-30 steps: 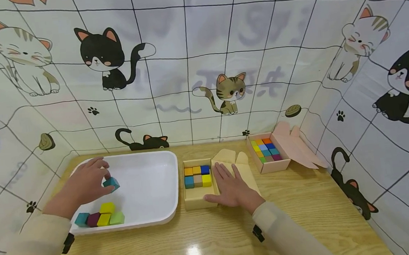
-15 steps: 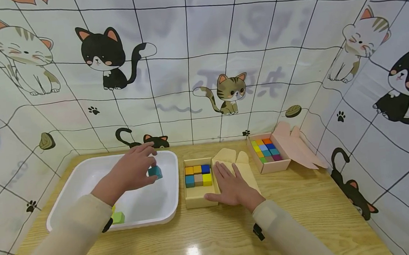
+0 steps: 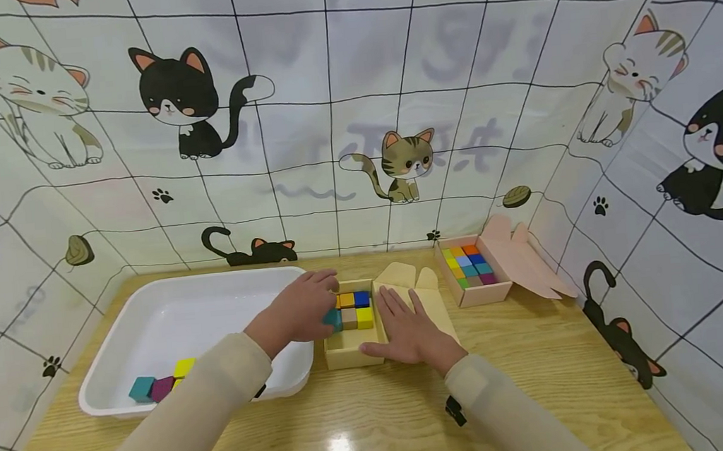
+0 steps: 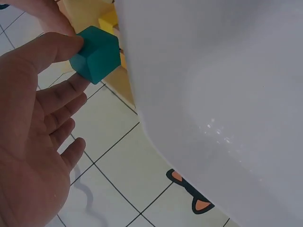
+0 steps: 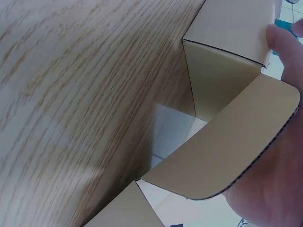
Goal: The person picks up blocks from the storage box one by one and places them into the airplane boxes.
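Note:
Between thumb and index finger my left hand (image 3: 295, 312) pinches a teal cube (image 4: 97, 54); its other fingers are partly extended in the left wrist view. That hand is above the right rim of the white tray (image 3: 177, 318), at the left side of a cream cardboard box (image 3: 354, 340). Inside the box, coloured cubes fill the far part, among them a yellow cube (image 3: 364, 318) and a blue one (image 3: 362, 299). My right hand (image 3: 411, 331) rests with spread fingers on the box's opened lid (image 3: 436, 303), thumb at the box's edge.
Near the tray's front left lie a teal block (image 3: 141, 389), a plum block (image 3: 162, 389) and yellow ones, partly hidden by my left sleeve. A pink box (image 3: 487, 295) full of coloured cubes stands at the back right, lid open. A cat-patterned sheet (image 3: 303, 138) hangs behind the wooden table (image 3: 537, 353).
My left hand has carried the teal cube rightward across the tray to the cream box. The right hand has stayed on the lid.

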Demonstrator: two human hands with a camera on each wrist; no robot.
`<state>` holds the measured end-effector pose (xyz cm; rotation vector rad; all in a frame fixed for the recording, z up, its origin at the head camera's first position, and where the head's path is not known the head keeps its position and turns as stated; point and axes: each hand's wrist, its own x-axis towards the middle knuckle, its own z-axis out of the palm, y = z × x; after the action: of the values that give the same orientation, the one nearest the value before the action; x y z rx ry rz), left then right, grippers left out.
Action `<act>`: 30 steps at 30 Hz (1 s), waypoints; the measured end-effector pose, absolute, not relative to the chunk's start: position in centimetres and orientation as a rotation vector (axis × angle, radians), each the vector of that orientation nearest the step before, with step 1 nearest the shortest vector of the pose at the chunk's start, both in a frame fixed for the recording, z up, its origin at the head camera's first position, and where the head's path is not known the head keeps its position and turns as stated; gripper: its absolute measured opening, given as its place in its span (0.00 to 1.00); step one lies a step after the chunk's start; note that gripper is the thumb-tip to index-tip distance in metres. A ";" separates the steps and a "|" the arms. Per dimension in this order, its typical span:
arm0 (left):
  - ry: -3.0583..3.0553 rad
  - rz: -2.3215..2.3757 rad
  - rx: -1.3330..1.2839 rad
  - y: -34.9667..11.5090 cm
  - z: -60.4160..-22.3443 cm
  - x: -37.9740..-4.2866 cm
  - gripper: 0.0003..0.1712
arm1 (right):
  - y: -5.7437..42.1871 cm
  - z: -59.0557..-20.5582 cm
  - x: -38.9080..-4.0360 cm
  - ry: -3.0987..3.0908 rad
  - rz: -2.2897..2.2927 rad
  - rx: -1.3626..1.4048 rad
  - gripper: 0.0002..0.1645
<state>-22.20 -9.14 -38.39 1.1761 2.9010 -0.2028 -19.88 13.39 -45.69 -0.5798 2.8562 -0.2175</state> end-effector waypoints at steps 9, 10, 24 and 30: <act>2.856 -0.279 1.104 -7.7 -40.4 -22.6 0.19 | 13.2 -45.7 -19.9 2.861 -0.226 -0.568 0.61; 2.853 -0.291 1.100 -7.7 -40.6 -22.7 0.20 | 13.2 -45.7 -19.9 2.864 -0.223 -0.567 0.61; 2.804 -0.452 1.045 -6.9 -42.0 -23.2 0.27 | 13.2 -45.4 -19.8 2.850 -0.211 -0.569 0.61; 2.815 -0.500 1.035 -6.6 -42.6 -23.3 0.27 | 13.3 -45.6 -19.8 2.848 -0.213 -0.568 0.63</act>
<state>-23.30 -6.65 -42.59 1.0348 2.8145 -0.4997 -19.85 13.30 -45.56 -0.5680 2.8484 -0.2129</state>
